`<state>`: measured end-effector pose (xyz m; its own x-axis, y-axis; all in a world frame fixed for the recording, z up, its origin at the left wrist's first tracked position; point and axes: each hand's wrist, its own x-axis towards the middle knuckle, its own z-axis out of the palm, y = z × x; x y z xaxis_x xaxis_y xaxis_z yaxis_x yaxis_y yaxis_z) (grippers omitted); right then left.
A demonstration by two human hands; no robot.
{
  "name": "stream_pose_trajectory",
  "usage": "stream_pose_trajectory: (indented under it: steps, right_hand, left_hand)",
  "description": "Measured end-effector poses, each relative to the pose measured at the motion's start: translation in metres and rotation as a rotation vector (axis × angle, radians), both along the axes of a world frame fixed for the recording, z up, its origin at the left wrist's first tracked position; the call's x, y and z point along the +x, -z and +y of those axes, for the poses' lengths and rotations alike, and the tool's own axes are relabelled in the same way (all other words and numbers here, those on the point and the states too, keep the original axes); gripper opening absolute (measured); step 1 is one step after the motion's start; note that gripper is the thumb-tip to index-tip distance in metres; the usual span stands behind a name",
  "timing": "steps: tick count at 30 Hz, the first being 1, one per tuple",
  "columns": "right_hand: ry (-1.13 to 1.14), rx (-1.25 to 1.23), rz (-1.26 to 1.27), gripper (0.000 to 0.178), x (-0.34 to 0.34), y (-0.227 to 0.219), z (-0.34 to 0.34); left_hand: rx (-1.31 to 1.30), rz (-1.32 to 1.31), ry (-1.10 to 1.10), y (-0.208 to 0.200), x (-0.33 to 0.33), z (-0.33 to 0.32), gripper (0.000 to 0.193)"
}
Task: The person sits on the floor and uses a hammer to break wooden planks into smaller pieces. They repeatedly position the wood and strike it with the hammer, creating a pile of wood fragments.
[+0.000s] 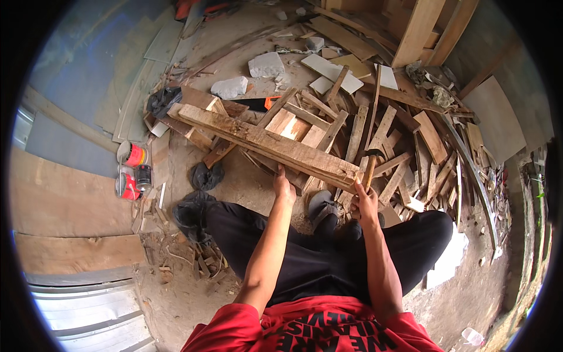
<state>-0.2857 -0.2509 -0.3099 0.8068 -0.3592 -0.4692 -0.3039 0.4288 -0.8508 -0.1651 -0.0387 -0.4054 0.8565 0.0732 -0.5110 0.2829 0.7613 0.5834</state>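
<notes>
A long, rough wooden beam [258,138] lies at a slant in front of me, its near right end by my right hand. My left hand [284,186] is closed on the beam's lower edge near its middle, with the fingertips partly hidden beneath it. A claw hammer [369,170] stands upright, black head at the top. Its wooden handle runs down into my right hand [365,201], which is closed around it right beside the beam's end. Behind the beam, an orange-handled saw [271,102] shows in part.
Scrap wood pieces [384,129] pile up ahead and to the right. White rubble blocks [265,64] lie beyond the beam. Several paint cans [134,154] stand at left, near black plastic bags [193,214]. A long strip [469,170] leans across the right side.
</notes>
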Motion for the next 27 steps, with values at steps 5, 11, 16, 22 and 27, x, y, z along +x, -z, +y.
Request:
stream_pose_trajectory:
  steps: [5, 11, 16, 22, 27]
  right_hand:
    - [0.012, -0.024, -0.036, 0.033, 0.002, 0.0, 0.003]
    - [0.02, 0.013, -0.062, 0.032, -0.002, 0.004, 0.001]
    - [0.017, -0.007, -0.047, 0.032, -0.003, 0.011, -0.011]
    - [0.113, -0.017, -0.067, 0.034, 0.007, 0.019, -0.028]
    - [0.117, -0.069, -0.071, 0.033, 0.003, 0.023, -0.033]
  left_hand:
    - [-0.037, -0.058, -0.006, 0.021, -0.024, -0.021, 0.058]
    - [-0.077, -0.063, 0.057, 0.024, -0.027, -0.019, 0.056]
    - [-0.076, -0.022, -0.081, 0.006, -0.018, -0.026, 0.056]
    - [0.017, -0.015, -0.114, 0.037, 0.014, 0.016, 0.059]
    - [-0.165, -0.078, -0.125, 0.039, 0.016, -0.004, 0.061]
